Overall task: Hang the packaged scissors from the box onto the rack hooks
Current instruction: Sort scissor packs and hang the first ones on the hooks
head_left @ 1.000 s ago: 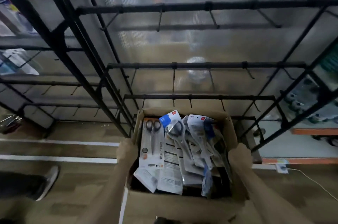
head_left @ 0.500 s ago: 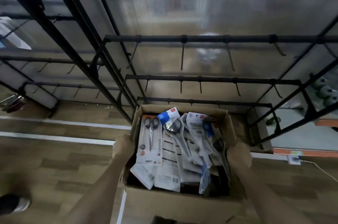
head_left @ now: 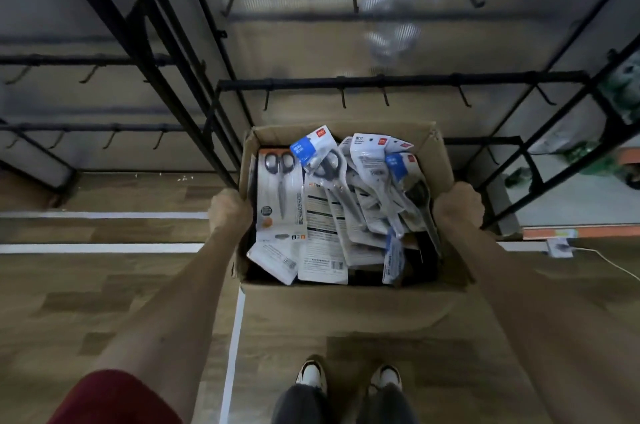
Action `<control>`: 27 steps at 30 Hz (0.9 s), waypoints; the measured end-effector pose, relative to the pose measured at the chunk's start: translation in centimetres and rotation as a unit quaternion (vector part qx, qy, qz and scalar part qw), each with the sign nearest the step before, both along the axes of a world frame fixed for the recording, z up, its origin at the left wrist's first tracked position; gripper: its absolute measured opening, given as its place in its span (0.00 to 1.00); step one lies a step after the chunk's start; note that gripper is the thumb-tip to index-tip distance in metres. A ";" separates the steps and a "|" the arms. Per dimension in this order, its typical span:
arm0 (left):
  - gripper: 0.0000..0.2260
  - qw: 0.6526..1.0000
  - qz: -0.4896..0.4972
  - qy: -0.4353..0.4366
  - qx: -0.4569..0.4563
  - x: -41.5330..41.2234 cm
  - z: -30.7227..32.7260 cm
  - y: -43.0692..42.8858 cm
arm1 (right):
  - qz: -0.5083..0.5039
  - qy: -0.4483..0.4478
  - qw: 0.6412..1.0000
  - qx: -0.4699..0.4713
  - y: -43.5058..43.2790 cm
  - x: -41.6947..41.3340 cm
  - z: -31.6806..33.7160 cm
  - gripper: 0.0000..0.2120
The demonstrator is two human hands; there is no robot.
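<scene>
Since half a second ago our view has tipped down: black metal rack rails [head_left: 381, 80] ride higher in frame, our white-toed shoes [head_left: 311, 375] now show, and the brown cardboard box [head_left: 346, 309] sits lower over the wood-look floor [head_left: 104, 302]. We can't tell if it's touching down yet.

Risks, as we judge them:
- Plastic-and-card packaged scissors [head_left: 280, 195] are all in the box, loosely heaped, with several tops poking above the rim. Any tilt while setting down and they slide out.
- The box's far wall is near the lowest rail and its thin black rack hooks [head_left: 343, 99], which point out towards us. Push further forward and a flap or forearm catches one.
- We hold by the side walls only, so the load could buckle or tear the card.
- The hooks in view are bare and nothing is hung, so the whole job remains.

Pose: both arms reach forward and down, roughly symmetric. Left hand [head_left: 228, 212] clamps the box's left wall at the rim, right hand [head_left: 457, 203] the right wall. We see knuckles and backs of hands. The fingers curl round the card with tips hidden, so we can't tell how deep they reach. Neither hand has a pack.
</scene>
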State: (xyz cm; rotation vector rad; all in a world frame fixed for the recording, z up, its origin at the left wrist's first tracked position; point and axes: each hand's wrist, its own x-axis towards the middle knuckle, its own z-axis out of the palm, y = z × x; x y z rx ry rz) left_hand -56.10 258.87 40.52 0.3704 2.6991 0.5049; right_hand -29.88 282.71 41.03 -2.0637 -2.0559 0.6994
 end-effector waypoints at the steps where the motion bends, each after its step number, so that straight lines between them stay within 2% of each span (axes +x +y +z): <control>1: 0.12 1.000 0.010 0.002 0.002 -0.1 -1.0 -0.2 | -0.003 0.006 1.000 0.005 -0.4 -0.2 -0.8 0.13; 7: 0.11 0.999 0.015 0.008 0.027 -0.1 -9.5 -0.9 | -0.018 0.034 0.999 0.015 -1.3 -0.4 -8.4 0.13; 18: 0.12 1.000 0.013 0.012 0.026 -0.4 -36.1 0.8 | -0.019 0.051 0.998 -0.035 0.4 -1.1 -35.3 0.15; 24: 0.12 0.998 0.028 0.031 0.046 -2.0 -47.4 2.0 | 0.002 0.051 0.998 -0.020 1.9 -3.3 -47.2 0.15; 27: 0.12 0.996 0.023 0.061 0.058 -2.7 -50.6 3.3 | 0.023 0.015 0.999 0.032 2.7 -4.5 -50.8 0.14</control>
